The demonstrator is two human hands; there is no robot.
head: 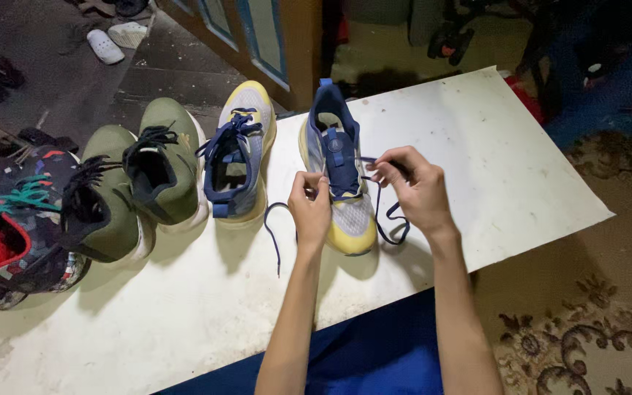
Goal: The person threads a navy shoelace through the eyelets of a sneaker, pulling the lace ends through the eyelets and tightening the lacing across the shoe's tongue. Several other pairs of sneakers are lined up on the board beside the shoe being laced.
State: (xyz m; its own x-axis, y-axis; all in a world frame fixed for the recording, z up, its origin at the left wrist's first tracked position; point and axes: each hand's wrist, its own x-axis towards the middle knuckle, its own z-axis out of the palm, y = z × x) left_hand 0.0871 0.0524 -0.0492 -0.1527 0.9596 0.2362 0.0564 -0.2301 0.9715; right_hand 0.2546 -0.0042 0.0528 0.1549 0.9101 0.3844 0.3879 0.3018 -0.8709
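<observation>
Navy lace (385,219) of the grey, yellow-soled sneaker (338,175), near the white board's (506,161) far edge: we pinch one end in our left hand (310,208), the other in our right hand (415,189), fingers closed beside its tongue.

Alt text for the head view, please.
Two hands, left hand and right hand, pull a dark blue lace on a yellow and blue shoe on a white board. Its mate and two green shoes stand left.

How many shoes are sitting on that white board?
5: the grey-yellow shoe between both hands, its mate beside it, two olive shoes, and a multicoloured shoe far left. More may lie out of frame.
</observation>
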